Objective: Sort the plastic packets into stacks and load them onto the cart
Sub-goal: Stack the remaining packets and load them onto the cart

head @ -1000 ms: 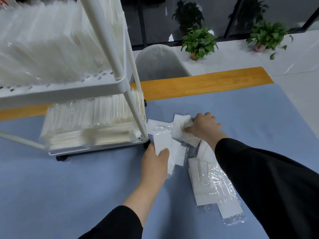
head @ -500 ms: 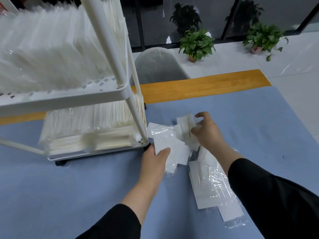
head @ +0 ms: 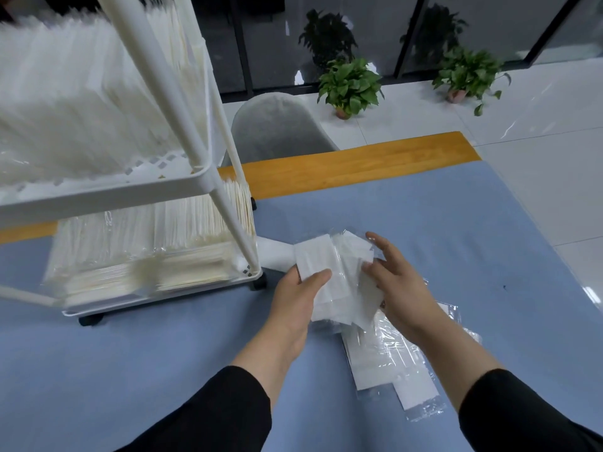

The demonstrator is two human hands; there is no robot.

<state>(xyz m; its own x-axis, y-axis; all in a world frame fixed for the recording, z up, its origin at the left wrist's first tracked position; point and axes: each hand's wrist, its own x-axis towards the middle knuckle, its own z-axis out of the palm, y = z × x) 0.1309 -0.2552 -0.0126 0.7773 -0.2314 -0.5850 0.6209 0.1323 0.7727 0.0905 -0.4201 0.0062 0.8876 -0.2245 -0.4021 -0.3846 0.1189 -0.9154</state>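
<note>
A small stack of white plastic packets (head: 329,282) sits lifted above the blue table cover. My left hand (head: 295,305) grips its left edge, thumb on top. My right hand (head: 396,285) lies against the stack's right side with fingers spread and nearly straight. More packets (head: 388,360) lie loose on the cover below and right of my hands, and one (head: 275,254) lies beside the cart's leg. The white cart (head: 195,187) stands at the left on the table, both visible shelves packed with upright packets.
A blue cover (head: 456,230) spreads over the wooden table (head: 342,168). A grey chair (head: 277,128) stands behind the far edge. Potted plants (head: 350,84) sit on the white floor beyond. The cart's black wheels (head: 91,319) rest on the cover.
My right hand brought a packet from the far pile onto the stack in my left hand, then opened its fingers against the stack's right side. The stack has risen slightly.
</note>
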